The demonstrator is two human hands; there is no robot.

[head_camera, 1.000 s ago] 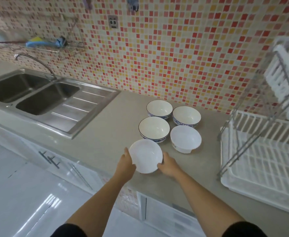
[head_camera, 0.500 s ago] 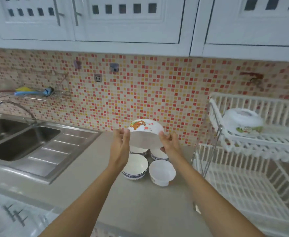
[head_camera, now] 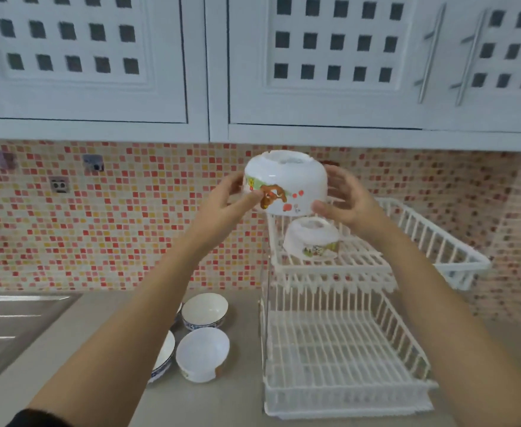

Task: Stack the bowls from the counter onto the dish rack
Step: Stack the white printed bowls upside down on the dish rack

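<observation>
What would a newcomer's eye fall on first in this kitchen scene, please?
First, the upside-down white bowl with cartoon print, held in mid-air between the left hand and right hand, above the dish rack. Next, a second inverted bowl already on the rack's upper tier. Lower left, more bowls wait upright on the counter.

Showing white on the held bowl (head_camera: 285, 183), with a brown, green and red cartoon print across its side; showing white on the dish rack (head_camera: 342, 343) and on the upturned bowl (head_camera: 311, 238) resting there, green printed at its rim. Displaying blue-patterned outsides on two counter bowls (head_camera: 204, 310), plain white inside; glowing red, orange and cream across the mosaic wall tiles (head_camera: 130, 226).
</observation>
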